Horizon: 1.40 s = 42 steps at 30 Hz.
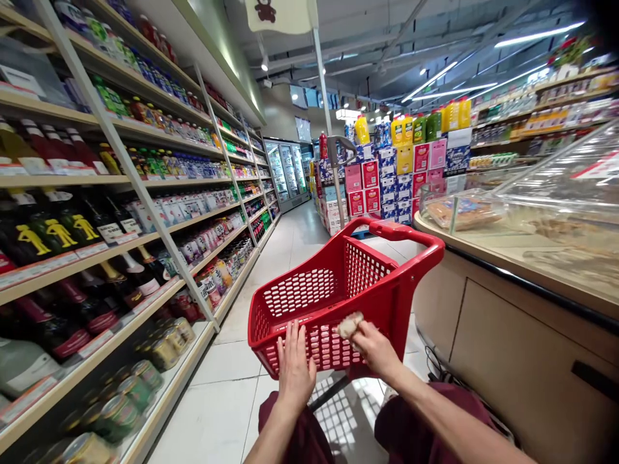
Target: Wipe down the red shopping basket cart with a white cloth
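Note:
A red plastic shopping cart (pixel 309 283) with a perforated basket stands sideways in front of me. My left hand (pixel 296 367) lies against the near side of its basket, fingers stretched out. Higher and to the right, my right hand (pixel 372 345) is closed on a crumpled off-white cloth (pixel 350 325), which it holds at the perforated side panel. The cart's handle (pixel 401 231) rises at the far right of the basket. The fingertips of my right hand are partly hidden by the cloth.
Drink shelves (pixel 145 180) line the left side of the tiled aisle (pixel 227 367). A glass-topped display counter (pixel 522 270) stands close on the right. Behind the cart are stacked drink cartons (pixel 372 187) and a metal pole (pixel 323 90). Glass-door fridges (pixel 287 171) stand at the far end.

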Tool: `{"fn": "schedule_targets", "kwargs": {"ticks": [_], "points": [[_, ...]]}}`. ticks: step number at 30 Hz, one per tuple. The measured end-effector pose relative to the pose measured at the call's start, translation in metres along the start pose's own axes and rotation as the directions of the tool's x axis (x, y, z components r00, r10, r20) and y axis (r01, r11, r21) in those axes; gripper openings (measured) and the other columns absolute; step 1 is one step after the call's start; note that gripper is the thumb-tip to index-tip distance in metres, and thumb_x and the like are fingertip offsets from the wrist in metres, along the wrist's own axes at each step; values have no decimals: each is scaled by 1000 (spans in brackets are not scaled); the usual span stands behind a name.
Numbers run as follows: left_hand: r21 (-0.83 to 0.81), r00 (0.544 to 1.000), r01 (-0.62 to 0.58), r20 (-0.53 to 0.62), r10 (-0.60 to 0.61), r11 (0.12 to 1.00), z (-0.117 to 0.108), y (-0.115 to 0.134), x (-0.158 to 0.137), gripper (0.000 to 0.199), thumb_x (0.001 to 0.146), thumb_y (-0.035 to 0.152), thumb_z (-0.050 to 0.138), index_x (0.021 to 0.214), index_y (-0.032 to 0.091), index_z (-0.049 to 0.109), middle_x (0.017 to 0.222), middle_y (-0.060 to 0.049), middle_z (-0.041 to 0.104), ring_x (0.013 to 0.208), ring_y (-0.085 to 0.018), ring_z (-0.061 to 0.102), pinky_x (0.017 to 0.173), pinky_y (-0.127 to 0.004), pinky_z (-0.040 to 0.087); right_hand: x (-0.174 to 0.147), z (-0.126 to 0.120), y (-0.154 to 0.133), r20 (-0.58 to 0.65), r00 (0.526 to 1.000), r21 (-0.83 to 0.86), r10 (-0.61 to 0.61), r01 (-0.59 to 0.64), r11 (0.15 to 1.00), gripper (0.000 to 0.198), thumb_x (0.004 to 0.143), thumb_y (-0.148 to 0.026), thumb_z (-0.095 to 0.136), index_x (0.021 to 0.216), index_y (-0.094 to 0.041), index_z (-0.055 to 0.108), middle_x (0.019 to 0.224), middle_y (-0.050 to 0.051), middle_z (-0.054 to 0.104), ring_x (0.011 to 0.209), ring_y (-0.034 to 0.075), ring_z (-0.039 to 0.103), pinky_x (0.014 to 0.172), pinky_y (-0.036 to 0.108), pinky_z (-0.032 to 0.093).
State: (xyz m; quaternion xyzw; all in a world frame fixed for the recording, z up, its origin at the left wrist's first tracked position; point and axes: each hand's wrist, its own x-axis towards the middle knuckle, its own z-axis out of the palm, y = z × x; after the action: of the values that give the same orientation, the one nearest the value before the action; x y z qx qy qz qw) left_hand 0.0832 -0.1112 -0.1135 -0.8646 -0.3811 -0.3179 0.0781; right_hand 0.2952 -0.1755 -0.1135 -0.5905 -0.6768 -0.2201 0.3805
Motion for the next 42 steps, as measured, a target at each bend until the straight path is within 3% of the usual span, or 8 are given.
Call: {"fn": "schedule_targets", "kwargs": {"ticks": [7,11,19,23,28,33,39,42], "points": [[-35,961,253,-109,-255,967,-11,-43,-25,62,78,12,38,136,16,16,141,-16,27,133,-25,17,103,-52,22,17,43,-69,-18,999,70,-43,45,997,20,86,-21,43,87,-24,63,87,5,58,78,15,52,69,26,43],[-20,953,294,-73,-294,956,-13,-62,-46,64,77,12,39,136,17,16,141,-15,28,132,-25,18,103,-51,23,9,70,-98,71,989,60,-130,126,990,22,85,-22,45,73,-24,63,74,1,57,66,13,50,54,22,38],[-8,918,384,-109,-383,923,-21,-89,-65,71,74,11,41,137,19,10,139,-17,28,131,-28,21,101,-52,27,43,95,-153,155,969,94,-190,177,980,18,86,-24,44,88,-23,62,90,6,59,78,16,52,63,27,41],[-8,930,357,-97,-356,934,-20,-89,-66,69,76,11,40,137,21,10,140,-16,27,131,-28,22,100,-52,27,18,95,-139,235,945,76,-229,217,973,16,83,-22,50,78,-23,64,80,3,61,70,14,52,57,24,39],[-48,941,308,-133,-311,950,-17,-75,-50,65,77,13,40,136,20,13,140,-16,26,131,-27,20,102,-51,26,24,67,-110,43,992,59,-121,119,991,27,88,-26,41,109,-26,57,97,6,60,74,15,51,67,27,40],[-69,971,186,-138,-194,980,-20,-49,-22,60,77,11,38,134,16,19,141,-15,26,132,-24,18,104,-47,23,11,56,-81,67,987,30,-148,146,989,22,86,-21,42,91,-24,64,84,4,62,72,15,53,64,26,41],[-38,990,102,-97,-105,994,-14,-19,9,60,75,9,40,133,13,23,141,-16,25,133,-24,14,105,-48,21,13,37,-52,-59,998,-5,-23,22,1000,26,87,-24,42,105,-23,60,95,8,60,77,17,52,69,29,40],[-4,999,47,-21,-47,999,-8,-7,19,63,72,7,41,133,14,25,141,-15,27,133,-24,16,105,-51,20,6,35,-36,41,999,-45,-31,33,998,20,85,-23,46,97,-23,63,85,6,60,75,16,52,67,28,39]]}}
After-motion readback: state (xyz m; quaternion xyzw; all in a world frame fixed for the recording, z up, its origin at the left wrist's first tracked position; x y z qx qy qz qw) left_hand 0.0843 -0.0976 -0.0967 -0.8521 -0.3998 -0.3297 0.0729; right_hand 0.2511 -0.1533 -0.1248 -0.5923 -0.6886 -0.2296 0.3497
